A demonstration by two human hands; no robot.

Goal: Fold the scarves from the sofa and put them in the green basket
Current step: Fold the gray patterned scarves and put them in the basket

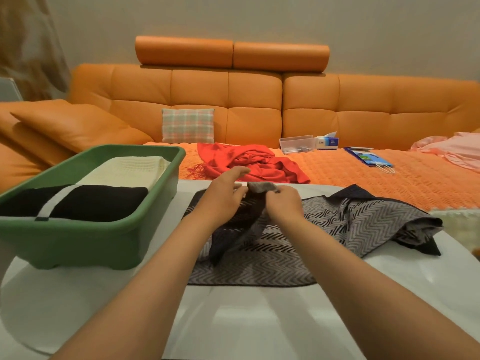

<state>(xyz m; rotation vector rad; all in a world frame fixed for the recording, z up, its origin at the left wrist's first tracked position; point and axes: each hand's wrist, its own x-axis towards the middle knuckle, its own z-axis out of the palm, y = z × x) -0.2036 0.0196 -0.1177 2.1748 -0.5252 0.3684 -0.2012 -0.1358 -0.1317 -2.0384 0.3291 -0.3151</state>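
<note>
A grey and black zigzag scarf [324, 224] lies rumpled across the white table [259, 320]. My right hand [284, 203] pinches a grey corner of it at the far edge. My left hand [223, 196] holds the same scarf just beside it, with its fingers stretched forward. A red fringed scarf [249, 162] lies crumpled on the orange sofa [254, 100] beyond the table. The green basket [85, 229] stands on the table's left side and holds a folded cream scarf [127, 170] behind a folded black scarf with a white stripe [98, 201].
On the sofa seat sit a plaid cushion [188, 126], a clear plastic box [296, 144], a tissue box [327, 142], a blue paper bag [368, 157] and pink cloth [452, 149] at the far right. A curtain [28, 48] hangs at the upper left.
</note>
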